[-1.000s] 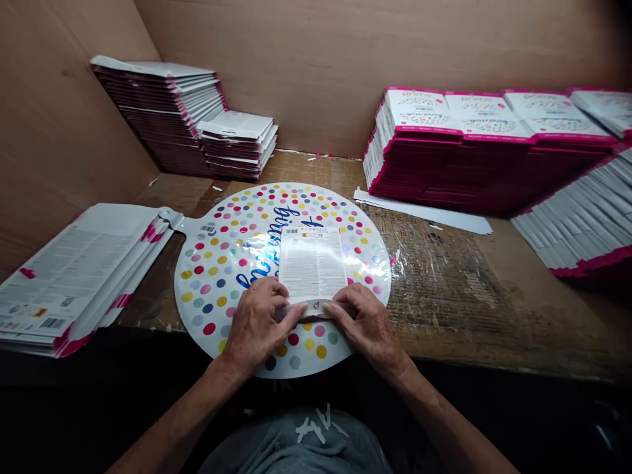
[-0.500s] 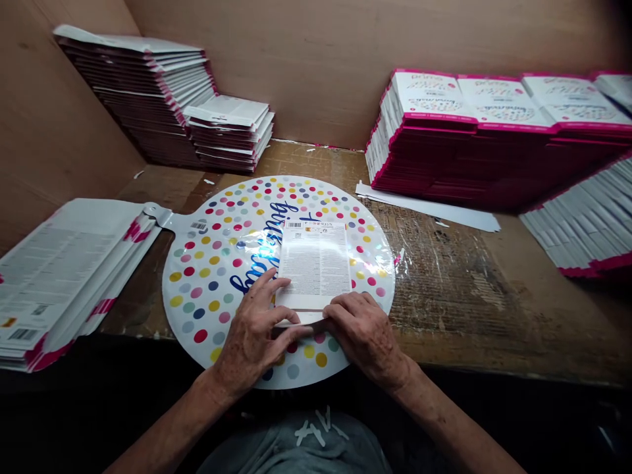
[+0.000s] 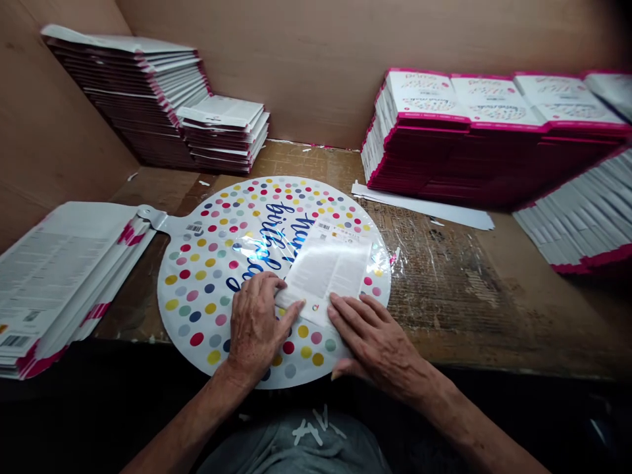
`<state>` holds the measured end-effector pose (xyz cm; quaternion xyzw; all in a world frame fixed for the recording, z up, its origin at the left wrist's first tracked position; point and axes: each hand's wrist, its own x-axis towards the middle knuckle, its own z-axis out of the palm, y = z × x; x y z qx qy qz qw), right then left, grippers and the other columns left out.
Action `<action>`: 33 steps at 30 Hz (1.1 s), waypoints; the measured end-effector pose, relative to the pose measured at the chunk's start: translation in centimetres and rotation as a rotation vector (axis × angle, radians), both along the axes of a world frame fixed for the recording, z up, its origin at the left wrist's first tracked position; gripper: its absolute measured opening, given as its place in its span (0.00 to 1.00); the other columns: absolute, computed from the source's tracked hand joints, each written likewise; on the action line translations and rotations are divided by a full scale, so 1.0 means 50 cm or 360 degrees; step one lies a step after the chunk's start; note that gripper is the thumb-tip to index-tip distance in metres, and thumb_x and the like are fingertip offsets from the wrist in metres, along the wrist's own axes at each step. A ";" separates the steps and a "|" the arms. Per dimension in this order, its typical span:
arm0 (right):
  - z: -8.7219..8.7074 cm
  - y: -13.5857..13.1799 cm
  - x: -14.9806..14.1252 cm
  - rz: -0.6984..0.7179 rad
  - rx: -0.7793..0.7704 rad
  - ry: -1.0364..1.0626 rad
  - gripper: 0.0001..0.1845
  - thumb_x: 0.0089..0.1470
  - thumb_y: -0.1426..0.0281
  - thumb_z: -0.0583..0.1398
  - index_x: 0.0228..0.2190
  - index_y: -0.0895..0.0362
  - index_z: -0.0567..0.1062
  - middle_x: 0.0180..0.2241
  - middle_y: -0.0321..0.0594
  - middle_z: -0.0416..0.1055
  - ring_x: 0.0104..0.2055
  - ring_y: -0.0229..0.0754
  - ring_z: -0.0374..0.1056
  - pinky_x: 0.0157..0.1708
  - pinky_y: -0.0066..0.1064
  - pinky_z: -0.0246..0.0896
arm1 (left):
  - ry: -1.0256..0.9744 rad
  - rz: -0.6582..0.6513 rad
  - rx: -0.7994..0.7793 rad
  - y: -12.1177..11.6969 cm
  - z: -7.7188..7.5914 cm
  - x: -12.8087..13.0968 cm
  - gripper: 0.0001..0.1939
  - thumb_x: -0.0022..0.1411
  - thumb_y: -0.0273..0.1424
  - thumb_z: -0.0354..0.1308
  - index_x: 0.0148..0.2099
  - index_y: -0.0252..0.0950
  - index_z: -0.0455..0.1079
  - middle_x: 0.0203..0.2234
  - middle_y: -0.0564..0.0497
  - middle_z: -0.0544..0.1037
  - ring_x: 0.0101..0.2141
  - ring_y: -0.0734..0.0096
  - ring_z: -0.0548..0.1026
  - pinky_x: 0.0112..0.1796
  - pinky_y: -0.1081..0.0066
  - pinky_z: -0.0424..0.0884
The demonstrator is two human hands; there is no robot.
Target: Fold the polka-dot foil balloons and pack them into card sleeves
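A flat white printed packet (image 3: 328, 270) lies tilted on a large round "happy birthday" balloon (image 3: 197, 289) covered in coloured dots. Its lower end is folded over and shows a small round logo; the print is blurred. My left hand (image 3: 259, 319) holds the packet's lower left corner, thumb on top and fingertips along the side. My right hand (image 3: 372, 336) rests flat with fingers stretched out, their tips touching the packet's lower right edge. The thumb points down, away from the packet.
Stacked printed packets (image 3: 44, 276) lie at the left by a metal clip (image 3: 151, 216) at the balloon's neck. Folded packets (image 3: 217, 135) stand back left. Pink-edged packs (image 3: 424, 151) stand back right, before them white strips (image 3: 424, 207). More packets (image 3: 577, 217) lean right.
The packet has turned clockwise and shifted right, and its lower flap now lies folded down. My right hand has unbent from a pinch and lies flat.
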<state>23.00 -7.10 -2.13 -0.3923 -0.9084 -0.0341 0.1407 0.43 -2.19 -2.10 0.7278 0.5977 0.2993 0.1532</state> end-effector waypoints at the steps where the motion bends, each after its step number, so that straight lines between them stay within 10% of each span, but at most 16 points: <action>1: 0.000 -0.013 0.011 0.0011 0.0068 0.0028 0.31 0.63 0.54 0.54 0.55 0.66 0.70 0.57 0.58 0.68 0.58 0.55 0.64 0.54 0.49 0.64 | -0.0118 0.0018 -0.0019 -0.016 0.005 0.000 0.13 0.58 0.39 0.61 0.43 0.39 0.69 0.43 0.45 0.76 0.45 0.54 0.73 0.47 0.57 0.68; 6: 0.005 -0.057 0.022 -0.0189 0.0385 0.0371 0.17 0.62 0.74 0.59 0.52 0.60 0.73 0.47 0.49 0.78 0.49 0.46 0.72 0.47 0.39 0.70 | -0.0819 0.0203 -0.0665 -0.105 0.045 0.001 0.18 0.53 0.49 0.64 0.29 0.38 0.72 0.22 0.51 0.75 0.23 0.67 0.73 0.25 0.71 0.69; 10: 0.016 -0.043 -0.028 -0.0127 0.0447 0.0507 0.16 0.63 0.73 0.58 0.52 0.58 0.73 0.47 0.48 0.77 0.50 0.45 0.72 0.49 0.40 0.69 | -0.1543 0.0181 -0.1286 -0.109 0.067 0.011 0.25 0.52 0.52 0.64 0.38 0.32 0.77 0.30 0.45 0.81 0.30 0.62 0.79 0.28 0.70 0.76; 16: 0.043 0.021 -0.121 -0.0303 0.0314 0.0633 0.11 0.64 0.64 0.57 0.37 0.57 0.76 0.38 0.47 0.77 0.40 0.45 0.71 0.42 0.37 0.67 | -0.2048 0.0207 -0.1005 -0.065 0.063 0.022 0.24 0.51 0.42 0.69 0.45 0.29 0.75 0.30 0.45 0.82 0.25 0.66 0.78 0.27 0.71 0.75; 24: 0.099 0.085 -0.187 -0.0387 -0.0361 0.0157 0.03 0.54 0.72 0.62 0.30 0.55 0.71 0.29 0.39 0.72 0.26 0.41 0.68 0.22 0.30 0.56 | -0.1756 0.0373 -0.0739 -0.056 0.060 0.007 0.22 0.51 0.46 0.68 0.41 0.34 0.74 0.29 0.49 0.81 0.31 0.62 0.80 0.29 0.71 0.75; 30: 0.099 0.091 -0.136 -0.0248 -0.0680 0.1058 0.13 0.62 0.66 0.57 0.25 0.55 0.68 0.24 0.35 0.70 0.24 0.37 0.67 0.27 0.26 0.62 | -0.1827 0.0438 -0.0662 -0.004 0.066 -0.047 0.24 0.46 0.47 0.70 0.35 0.32 0.74 0.28 0.50 0.80 0.29 0.66 0.78 0.29 0.71 0.76; 33: 0.086 0.039 -0.059 -0.0273 -0.1289 0.1097 0.18 0.62 0.57 0.56 0.26 0.55 0.70 0.24 0.35 0.71 0.26 0.36 0.69 0.28 0.24 0.65 | -0.1936 0.0474 -0.0574 0.078 0.080 -0.090 0.25 0.41 0.47 0.73 0.30 0.30 0.72 0.25 0.50 0.79 0.25 0.71 0.76 0.27 0.74 0.75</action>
